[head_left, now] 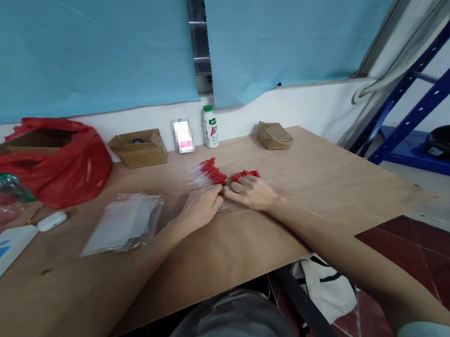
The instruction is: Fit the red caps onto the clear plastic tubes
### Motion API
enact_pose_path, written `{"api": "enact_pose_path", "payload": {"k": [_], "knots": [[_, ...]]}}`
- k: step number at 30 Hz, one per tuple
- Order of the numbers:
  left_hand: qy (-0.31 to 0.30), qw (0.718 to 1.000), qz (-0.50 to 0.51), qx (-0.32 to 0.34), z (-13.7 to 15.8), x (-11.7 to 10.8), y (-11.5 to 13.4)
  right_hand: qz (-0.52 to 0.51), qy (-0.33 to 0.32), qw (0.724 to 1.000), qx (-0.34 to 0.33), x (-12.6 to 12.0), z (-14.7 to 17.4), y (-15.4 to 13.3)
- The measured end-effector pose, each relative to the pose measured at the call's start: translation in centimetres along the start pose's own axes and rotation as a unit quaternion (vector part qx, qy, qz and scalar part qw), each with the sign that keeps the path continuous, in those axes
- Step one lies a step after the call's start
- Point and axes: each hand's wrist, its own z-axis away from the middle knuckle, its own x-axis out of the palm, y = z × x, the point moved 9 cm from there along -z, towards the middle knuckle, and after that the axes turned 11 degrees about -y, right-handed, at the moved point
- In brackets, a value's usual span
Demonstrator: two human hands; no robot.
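Two curled hands meet over red-ended sticks

What the fingertips do is hard to make out: the backs of both hands face the camera, and the left hand (204,204) and right hand (252,192) cover whatever lies beneath. I cannot tell whether either one pinches anything. Just beyond the left hand lies a pile of red-ended sticks (212,171), pale shafts pointing leftward, their near part hidden behind its knuckles. Beyond the right hand's knuckles a second red bunch (254,174) peeks out, mostly covered. A few thin shafts show below the gap between the hands, too blurred to count.

Both forearms angle inward from the lower corners, the hands low over the table (359,178), fingers bent, thumb sides nearly touching. Left of the left hand lie clear plastic bags (122,222); farther beyond it, a pixelated upright item (183,136) is unreadable.
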Motion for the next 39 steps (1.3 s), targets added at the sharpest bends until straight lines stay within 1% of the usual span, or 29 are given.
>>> {"api": "enact_pose_path", "payload": {"k": [5, 9, 13, 15, 18, 20, 21, 23, 25, 27, 30, 32, 34, 36, 39], "knots": [[0.002, 1.000, 0.028, 0.005, -0.1, 0.1, -0.2, -0.027, -0.002, 1.000, -0.002, -0.1, 0.0, 0.2], [0.011, 0.998, 0.059, 0.017, -0.2, 0.2, -0.1, -0.041, 0.017, 0.999, -0.007, -0.3, 0.1, 0.2], [0.014, 0.991, 0.132, 0.016, -0.1, -0.5, -0.1, -0.062, 0.029, 0.998, -0.004, -0.2, 0.5, 0.8], [-0.011, 0.983, 0.183, 0.020, -0.1, -0.7, -0.2, -0.076, 0.032, 0.997, -0.003, -0.3, 0.9, 1.3], [-0.088, 0.965, 0.246, 0.024, -0.3, -0.3, -0.6, -0.069, 0.035, 0.997, -0.010, -0.5, 1.2, 1.6], [-0.135, 0.955, 0.261, 0.029, -0.3, 0.1, -1.1, -0.056, 0.039, 0.998, -0.016, -0.8, 1.3, 1.5], [-0.148, 0.954, 0.260, 0.034, -0.2, 0.1, -1.2, -0.051, 0.042, 0.998, -0.017, -0.9, 1.2, 1.4], [-0.142, 0.959, 0.241, 0.048, -0.3, -0.3, -1.5, -0.053, 0.046, 0.997, -0.017, -1.2, 1.1, 1.2], [-0.105, 0.968, 0.216, 0.065, -0.3, -1.1, -1.4, -0.073, 0.042, 0.996, -0.007, -1.2, 0.7, 1.1], [-0.062, 0.978, 0.187, 0.072, -0.2, -2.0, -1.2, -0.100, 0.039, 0.994, 0.020, -1.0, 0.3, 1.2], [-0.007, 0.992, 0.108, 0.070, -0.1, -2.8, -0.6, -0.128, 0.038, 0.988, 0.072, -0.6, -0.2, 1.6], [0.015, 0.997, 0.038, 0.070, 0.1, -2.9, 0.0, -0.138, 0.023, 0.986, 0.087, -0.1, -0.5, 1.5], [0.024, 0.998, -0.021, 0.062, 0.3, -2.7, 0.5, -0.139, -0.008, 0.987, 0.083, 0.6, -0.8, 1.1], [0.021, 0.997, -0.061, 0.043, 0.3, -2.1, 0.6, -0.134, -0.040, 0.988, 0.069, 1.2, -0.9, 0.7], [0.009, 0.996, -0.080, 0.028, 0.3, -1.4, 0.6, -0.127, -0.058, 0.989, 0.045, 1.5, -0.8, 0.1]]}}
